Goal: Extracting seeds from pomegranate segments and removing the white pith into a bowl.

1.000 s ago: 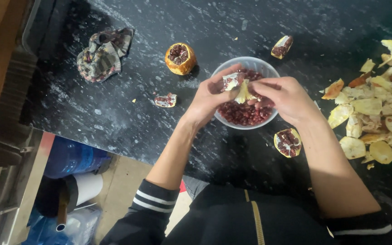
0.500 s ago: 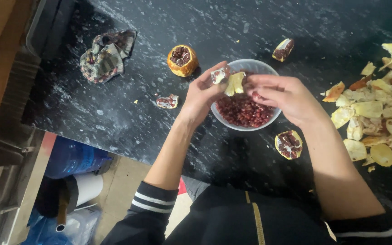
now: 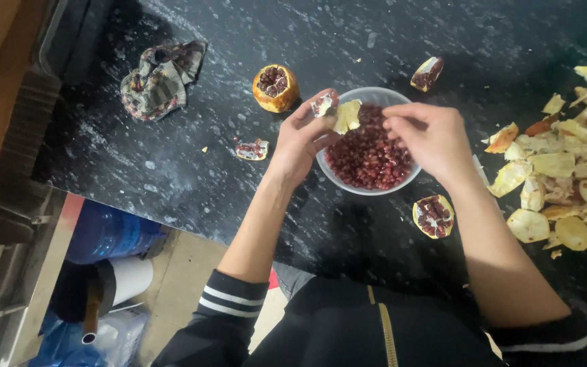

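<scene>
Both hands are over a clear bowl [image 3: 348,182] of red pomegranate seeds, which stands on a black speckled counter [image 3: 171,177]. The left hand [image 3: 301,139] is clamped on a pomegranate fragment [image 3: 338,112] — pale yellow pith outward, a few seeds showing at its left end — held above the bowl's far-left rim. The right hand [image 3: 431,136] is curled above the bowl's right side, fingertips pinched together and pointing left toward the fragment; whether it grips anything cannot be told. The two hands are close but not touching.

Around the bowl: an open pomegranate cup [image 3: 275,88] to the far left, a small wedge [image 3: 427,73] far right, another seeded piece [image 3: 433,216] near right, and a scrap [image 3: 252,149] on the left. A heap of peel [image 3: 565,170] (yellowish, emptied) lies right. A crumpled cloth [image 3: 157,78] sits far left.
</scene>
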